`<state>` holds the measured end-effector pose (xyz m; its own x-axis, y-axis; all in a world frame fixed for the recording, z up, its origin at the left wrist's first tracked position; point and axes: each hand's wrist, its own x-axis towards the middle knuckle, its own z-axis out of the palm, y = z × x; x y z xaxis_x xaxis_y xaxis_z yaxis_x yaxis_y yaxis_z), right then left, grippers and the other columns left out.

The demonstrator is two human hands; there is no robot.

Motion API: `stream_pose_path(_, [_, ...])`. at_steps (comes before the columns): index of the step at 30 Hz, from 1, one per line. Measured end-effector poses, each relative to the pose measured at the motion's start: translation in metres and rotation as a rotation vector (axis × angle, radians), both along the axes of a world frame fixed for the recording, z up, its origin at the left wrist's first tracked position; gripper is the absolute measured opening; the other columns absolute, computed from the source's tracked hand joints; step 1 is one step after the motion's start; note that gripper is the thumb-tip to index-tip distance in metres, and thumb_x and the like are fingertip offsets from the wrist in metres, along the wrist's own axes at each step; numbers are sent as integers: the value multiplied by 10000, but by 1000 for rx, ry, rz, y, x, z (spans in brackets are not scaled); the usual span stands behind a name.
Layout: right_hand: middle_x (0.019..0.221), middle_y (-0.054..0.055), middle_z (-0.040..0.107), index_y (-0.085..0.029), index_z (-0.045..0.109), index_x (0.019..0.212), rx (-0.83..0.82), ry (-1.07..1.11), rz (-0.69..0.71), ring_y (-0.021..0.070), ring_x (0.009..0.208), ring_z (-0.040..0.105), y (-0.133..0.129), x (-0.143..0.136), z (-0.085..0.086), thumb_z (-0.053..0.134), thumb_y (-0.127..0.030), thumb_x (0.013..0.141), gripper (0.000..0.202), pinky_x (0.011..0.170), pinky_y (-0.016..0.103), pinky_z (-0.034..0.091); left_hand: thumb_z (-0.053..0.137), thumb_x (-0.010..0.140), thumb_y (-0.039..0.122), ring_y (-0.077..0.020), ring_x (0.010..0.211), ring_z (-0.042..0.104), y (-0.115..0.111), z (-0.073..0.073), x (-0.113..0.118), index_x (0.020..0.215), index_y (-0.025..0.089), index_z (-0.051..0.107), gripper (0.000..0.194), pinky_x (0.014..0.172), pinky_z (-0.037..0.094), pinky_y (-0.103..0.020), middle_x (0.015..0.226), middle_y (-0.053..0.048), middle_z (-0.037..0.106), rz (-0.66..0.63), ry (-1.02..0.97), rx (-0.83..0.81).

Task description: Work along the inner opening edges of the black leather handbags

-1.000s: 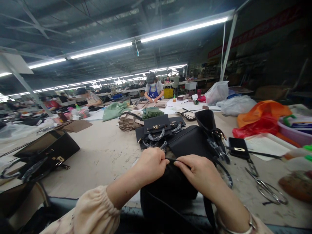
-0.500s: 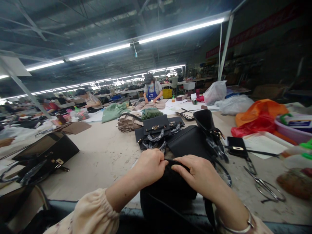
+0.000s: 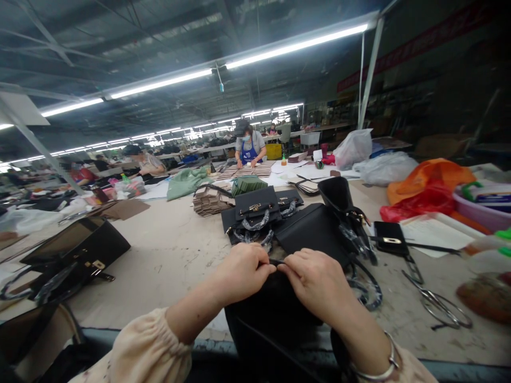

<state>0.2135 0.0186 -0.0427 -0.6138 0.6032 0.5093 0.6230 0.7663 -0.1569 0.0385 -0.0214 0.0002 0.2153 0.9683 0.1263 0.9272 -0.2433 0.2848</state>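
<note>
A black bag [image 3: 275, 324] is upright at the near edge of the table, below my wrists. My left hand [image 3: 245, 271] pinches its top edge between thumb and fingers. Close beside it, my right hand [image 3: 313, 276] grips the same edge, the thumbs almost touching. Just beyond my hands lies a large black bag piece [image 3: 313, 229], with small black handbags [image 3: 256, 205] with wrapped handles stacked to its left. Another black bag [image 3: 341, 199] leans at the right of the pile.
An open black bag [image 3: 85, 250] lies on the left of the table [image 3: 167, 250]. Scissors [image 3: 443, 308], a black phone-like item [image 3: 389, 236], orange cloth [image 3: 431, 178] and a purple basin [image 3: 479, 210] are at right. A person [image 3: 250, 146] works across the table.
My right hand has moved left along the bag's edge, closer to my left hand. The bag's upper edge shows less between them. The view has shifted slightly.
</note>
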Motion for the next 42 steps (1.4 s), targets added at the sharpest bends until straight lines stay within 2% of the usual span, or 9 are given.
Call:
stream_pose_path(5, [660, -5, 597, -210, 560, 670, -21, 7, 18, 152, 692, 526, 5, 2, -3, 504, -282, 897, 245, 637, 290, 291, 641, 759, 312, -135, 709, 588, -3, 6, -17, 659, 182, 662, 165, 661, 420, -218, 755, -4, 670, 12, -48, -81])
stream_pose_path(10, [666, -7, 594, -212, 557, 671, -44, -10, 21, 154, 697, 528, 5, 4, -3, 493, -287, 902, 251, 641, 290, 292, 589, 812, 265, -123, 698, 578, -5, 3, -22, 722, 174, 663, 148, 648, 405, -212, 727, -1, 654, -12, -68, -37])
stream_pose_path(18, [651, -2, 595, -204, 557, 662, -11, 13, 10, 146, 679, 528, 6, 2, -4, 523, -272, 879, 230, 623, 286, 291, 541, 849, 249, -107, 672, 543, -6, -3, -23, 720, 174, 618, 168, 622, 377, -201, 694, 13, 612, -20, -67, 40])
stream_pose_path(32, [632, -2, 592, -205, 542, 636, 17, 12, 18, 147, 673, 524, 3, 2, -3, 505, -256, 890, 262, 631, 290, 293, 518, 840, 278, -127, 619, 532, -5, -8, -12, 656, 184, 545, 209, 580, 329, -234, 645, 5, 593, 131, 42, 100])
stream_pose_path(39, [648, 2, 607, -208, 558, 658, 3, 2, 31, 145, 680, 539, 4, 5, -2, 434, -293, 933, 313, 632, 280, 310, 503, 851, 274, -139, 629, 540, -7, -9, -10, 664, 188, 528, 207, 579, 315, -248, 654, 1, 601, 136, 86, 128])
stream_pose_path(42, [677, 15, 637, -215, 602, 695, -21, 8, 44, 150, 700, 564, 3, 7, 0, 420, -368, 940, 342, 631, 279, 333, 505, 849, 276, -140, 633, 543, -8, -11, -9, 669, 189, 529, 202, 582, 318, -251, 672, -3, 611, 151, 88, 125])
